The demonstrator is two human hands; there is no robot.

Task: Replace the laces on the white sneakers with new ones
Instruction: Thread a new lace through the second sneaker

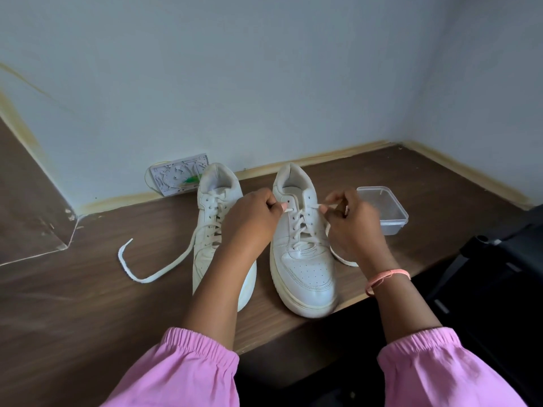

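Two white sneakers stand side by side on the brown table (pixel 88 304), toes toward me. The right sneaker (pixel 302 259) is laced most of the way up. My left hand (pixel 252 218) pinches the lace at its upper left eyelet, and my right hand (pixel 349 221) pinches the lace end at the upper right side. The left sneaker (pixel 211 218) lies partly behind my left forearm. Its loose white lace (pixel 141 271) trails out to the left across the table.
A clear plastic container (pixel 388 210) stands right of the sneakers, behind my right hand. A patterned white card (pixel 176 179) leans against the wall behind the left sneaker. A dark chair (pixel 499 259) sits past the table's right edge. Walls close the back and right.
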